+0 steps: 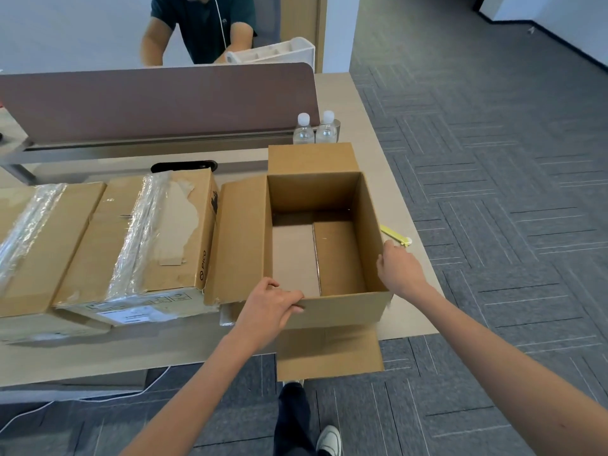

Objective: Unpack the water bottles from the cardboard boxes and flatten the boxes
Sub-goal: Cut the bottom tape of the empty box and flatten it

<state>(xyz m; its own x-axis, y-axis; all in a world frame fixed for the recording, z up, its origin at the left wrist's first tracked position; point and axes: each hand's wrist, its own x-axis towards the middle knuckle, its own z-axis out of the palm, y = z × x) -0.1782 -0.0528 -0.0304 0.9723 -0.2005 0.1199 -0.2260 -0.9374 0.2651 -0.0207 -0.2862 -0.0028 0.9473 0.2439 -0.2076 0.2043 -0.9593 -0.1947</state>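
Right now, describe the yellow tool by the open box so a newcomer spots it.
Start at the wooden desk, along its right edge by the grey carpet. The yellow tool lies there beside the right wall of the open cardboard box, just beyond the right hand. It is the only yellow thing, slim and flat, unlike the two clear bottles farther back.

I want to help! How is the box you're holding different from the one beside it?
The open box has spread flaps and looks empty; the taped box is shut under tape. The left hand and right hand hold the open box, not the taped box. Both are brown cardboard.
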